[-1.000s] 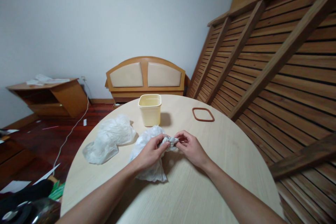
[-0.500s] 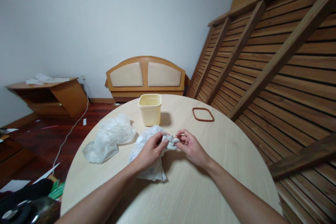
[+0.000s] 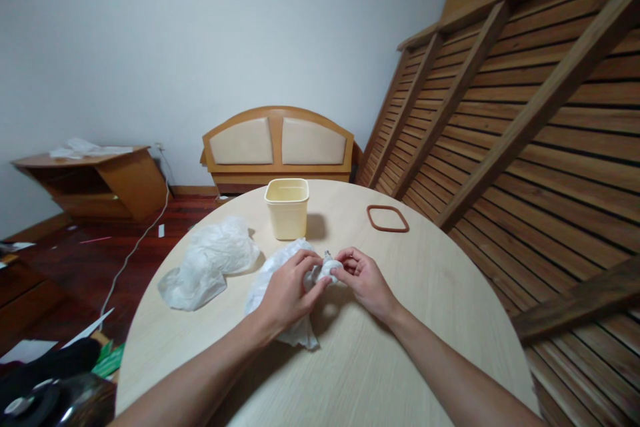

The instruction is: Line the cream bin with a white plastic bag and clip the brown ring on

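Note:
My left hand point(image 3: 287, 290) and my right hand point(image 3: 363, 280) meet over a crumpled white plastic bag point(image 3: 280, 280) on the round pale wooden table point(image 3: 425, 320). Both hands pinch a bunched, twisted part of the bag between their fingertips. The rest of the bag lies under my left hand and trails toward me. A second crumpled white plastic bag point(image 3: 207, 260) lies to the left, untouched. A small cream plastic bin point(image 3: 287, 208) stands upright just beyond the hands.
A brown rounded-rectangle ring point(image 3: 387, 218) lies flat at the table's far right. Slatted wooden panels point(image 3: 525, 120) lean along the right. A wooden headboard point(image 3: 277, 147) and a low desk point(image 3: 85, 183) stand by the wall. Dark gear point(image 3: 45, 387) sits at bottom left.
My left hand has curled further over the bunched part of the bag, gathering it tighter. The right hand keeps its pinch and has hardly moved.

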### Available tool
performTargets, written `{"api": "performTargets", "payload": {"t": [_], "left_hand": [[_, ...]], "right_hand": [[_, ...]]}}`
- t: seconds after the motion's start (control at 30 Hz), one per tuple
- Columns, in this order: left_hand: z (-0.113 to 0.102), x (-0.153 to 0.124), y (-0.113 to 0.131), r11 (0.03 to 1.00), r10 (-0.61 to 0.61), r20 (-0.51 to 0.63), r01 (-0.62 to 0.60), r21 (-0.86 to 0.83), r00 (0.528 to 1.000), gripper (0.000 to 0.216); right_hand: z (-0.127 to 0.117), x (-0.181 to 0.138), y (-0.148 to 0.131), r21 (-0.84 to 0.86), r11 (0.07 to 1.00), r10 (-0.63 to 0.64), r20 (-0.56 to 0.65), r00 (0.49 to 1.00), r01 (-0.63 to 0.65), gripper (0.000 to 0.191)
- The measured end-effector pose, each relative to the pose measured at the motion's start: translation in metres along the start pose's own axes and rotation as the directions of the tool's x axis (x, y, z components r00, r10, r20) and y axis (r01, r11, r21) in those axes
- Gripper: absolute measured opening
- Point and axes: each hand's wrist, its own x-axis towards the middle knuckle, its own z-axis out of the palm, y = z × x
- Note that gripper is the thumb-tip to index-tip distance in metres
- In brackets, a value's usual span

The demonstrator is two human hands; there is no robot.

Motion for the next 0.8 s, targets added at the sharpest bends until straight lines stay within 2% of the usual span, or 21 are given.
{"api": "performTargets", "payload": {"t": [0.2, 0.33, 0.47, 0.6, 0.8], "left_hand": [[0.0035, -0.0014, -0.0025, 1.0, -0.001, 0.054, 0.0, 0.014, 0.999, 0.019], [0.0057, -0.0023, -0.0015, 1.0, 0.015, 0.057, -0.015, 0.001, 0.998, 0.021], [0.0057, -0.0029, -0.0013, 0.999, -0.032, 0.033, 0.033, -0.016, 0.999, 0.025], [0.0053, -0.0006, -0.0027, 0.993, -0.067, 0.016, 0.069, -0.096, 0.998, 0.019], [0.0051, 0.0032, -0.0052, 0.961, -0.015, 0.033, 0.024, -0.274, 0.999, 0.012]], "right_hand": [[0.006, -0.0015, -0.0001, 0.015, 1.0, 0.019, -0.033, 0.999, -0.019, 0.041], [0.0073, -0.0018, -0.0004, 0.049, 0.998, 0.05, -0.005, 0.999, -0.05, 0.042], [0.0062, -0.0024, -0.0022, 0.061, 0.997, 0.036, 0.035, 0.999, -0.038, 0.039], [0.0035, -0.0025, -0.002, 0.019, 1.0, -0.009, 0.046, 0.999, 0.008, 0.036], [0.0007, 0.0003, 0.0028, -0.032, 0.999, -0.038, 0.045, 0.998, 0.04, 0.03]]}}
